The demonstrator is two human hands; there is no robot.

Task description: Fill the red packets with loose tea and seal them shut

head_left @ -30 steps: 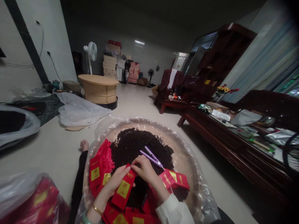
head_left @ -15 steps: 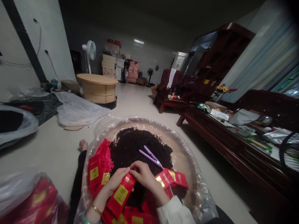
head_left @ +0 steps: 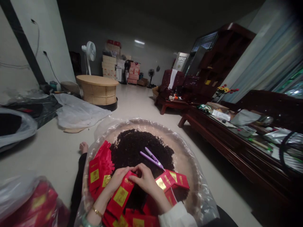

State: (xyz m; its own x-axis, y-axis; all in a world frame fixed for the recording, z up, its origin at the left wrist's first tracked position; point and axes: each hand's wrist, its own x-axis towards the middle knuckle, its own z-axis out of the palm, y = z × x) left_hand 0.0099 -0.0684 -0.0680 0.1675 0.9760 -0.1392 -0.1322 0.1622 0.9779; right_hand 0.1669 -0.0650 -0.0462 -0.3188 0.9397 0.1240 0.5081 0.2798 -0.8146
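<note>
A red packet with a gold label (head_left: 120,196) is between my hands, its top end toward the dark heap. My left hand (head_left: 119,177) grips it along the left side near the top. With thumb and fingers, my right hand (head_left: 143,177) pinches its top right corner. Just beyond lies a dark, loose, crumbly heap (head_left: 139,145) that looks like dried leaves. On the heap rests a purple hair straightener (head_left: 152,159), its jaws apart and its cord running toward me. All this sits in a round woven tray (head_left: 183,151) lined with clear plastic.
More red packets lie in the tray at left (head_left: 100,167) and right (head_left: 174,179). A plastic bag of red packets (head_left: 40,201) stands at lower left. A dark wooden table (head_left: 227,138) runs along the right. Plastic sheeting (head_left: 78,110) covers floor ahead left.
My right thumb has moved onto the front of the packet's top edge, and my fingers have shifted slightly along it. The straightener and heap stay put; the view has shifted a little.
</note>
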